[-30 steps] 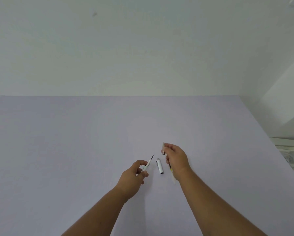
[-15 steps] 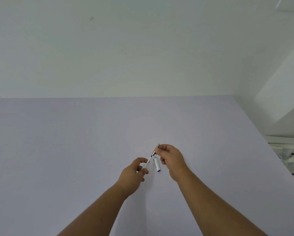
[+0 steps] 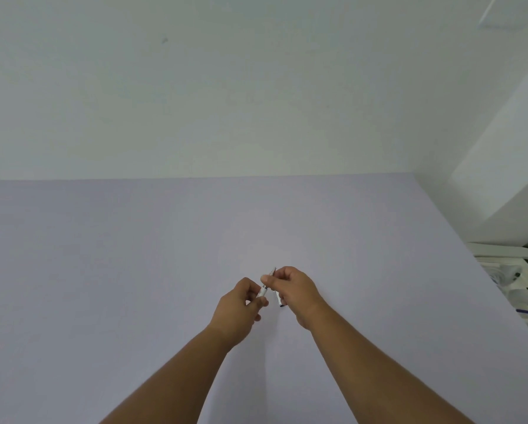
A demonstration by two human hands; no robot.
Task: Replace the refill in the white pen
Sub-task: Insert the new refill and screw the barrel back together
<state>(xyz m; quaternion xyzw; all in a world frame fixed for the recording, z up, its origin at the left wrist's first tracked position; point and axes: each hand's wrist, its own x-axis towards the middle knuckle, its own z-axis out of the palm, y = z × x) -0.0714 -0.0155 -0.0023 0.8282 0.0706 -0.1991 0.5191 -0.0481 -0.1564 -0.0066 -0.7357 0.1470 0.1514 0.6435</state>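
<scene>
Your hands have come together now: a second ago the refill tip stood clear of the front piece, and now your right hand (image 3: 290, 287) is pinching that piece over it while your left hand (image 3: 241, 304) grips the white pen (image 3: 263, 291) barrel, held above the worktop (image 3: 103, 270). Looks like reassembly; the cap (image 3: 279, 299) lies just under your right hand.

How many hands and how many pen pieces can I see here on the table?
Hands: 2, the left hand and right hand.
Pen pieces: 2, the white pen held between both hands, and a loose piece partly hidden under the right hand.
Total: 4.
</scene>
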